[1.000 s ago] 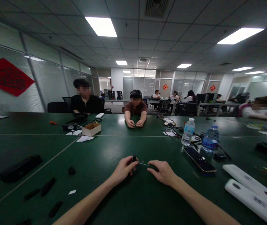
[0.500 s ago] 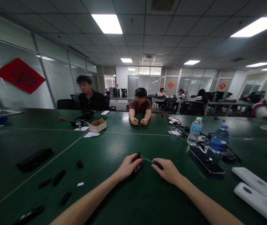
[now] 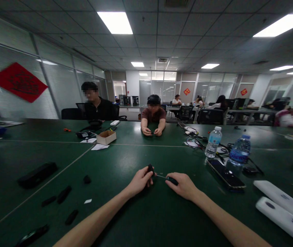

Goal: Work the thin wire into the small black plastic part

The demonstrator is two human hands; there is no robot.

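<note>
Above the green table, my left hand (image 3: 141, 180) is closed around a small black part (image 3: 151, 168), gripped between thumb and fingers. My right hand (image 3: 182, 185) wraps round the dark handle of a screwdriver (image 3: 172, 180). The thin metal shaft points left, and its tip reaches the black part; whether it sits in a screw is too small to tell. Several small black pieces lie to the left of my left arm, among them a short one (image 3: 87, 179) and a longer one (image 3: 64, 194). A white scrap (image 3: 88, 201) is near them.
On the right stand two water bottles (image 3: 213, 142), with a phone (image 3: 225, 174) and two white devices (image 3: 282, 219) nearer me. A long black case (image 3: 37, 175) lies left. Farther off are an open cardboard box (image 3: 106, 137) and tangled cables (image 3: 196, 141). A person (image 3: 153, 115) sits opposite.
The black part in my left hand has tilted slightly and shows more of its top. The screwdriver stays against it, its shaft a little more level. The view has shifted very slightly.
</note>
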